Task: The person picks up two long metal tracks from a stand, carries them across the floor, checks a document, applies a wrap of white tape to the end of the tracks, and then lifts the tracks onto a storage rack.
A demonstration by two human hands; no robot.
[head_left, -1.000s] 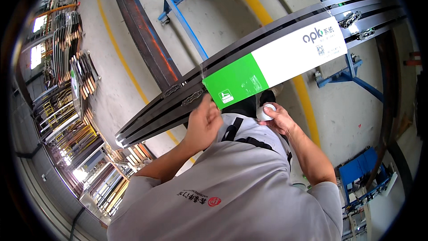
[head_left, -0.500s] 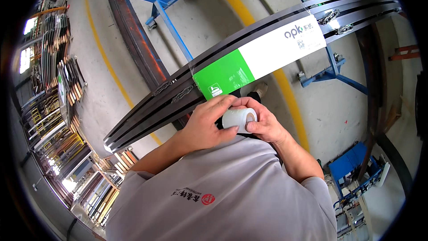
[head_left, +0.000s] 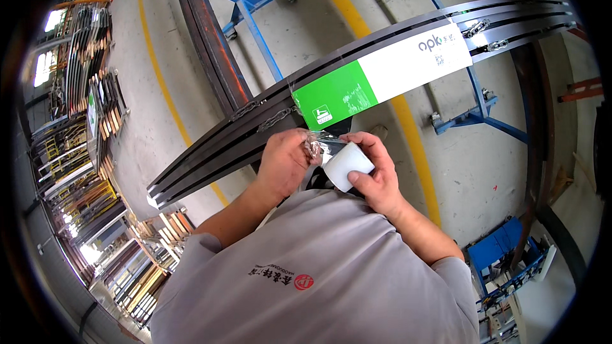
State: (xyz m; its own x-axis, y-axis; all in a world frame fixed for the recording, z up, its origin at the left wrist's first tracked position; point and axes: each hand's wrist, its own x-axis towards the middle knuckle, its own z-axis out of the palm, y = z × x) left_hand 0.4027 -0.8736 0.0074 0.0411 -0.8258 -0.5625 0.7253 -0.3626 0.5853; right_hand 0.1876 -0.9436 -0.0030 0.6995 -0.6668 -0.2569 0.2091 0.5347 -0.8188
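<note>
White roll (head_left: 349,167), axis slanting, clear film (head_left: 316,145) leading left

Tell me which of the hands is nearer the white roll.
Right: the right hand grips the roll; the left hand is to its left, holding clear film.

A grey workshop floor (head_left: 462,178) with yellow stripes (head_left: 342,4) stretches beside bright windows (head_left: 44,67) and crowded racks of long bars (head_left: 95,207) at left.
</note>
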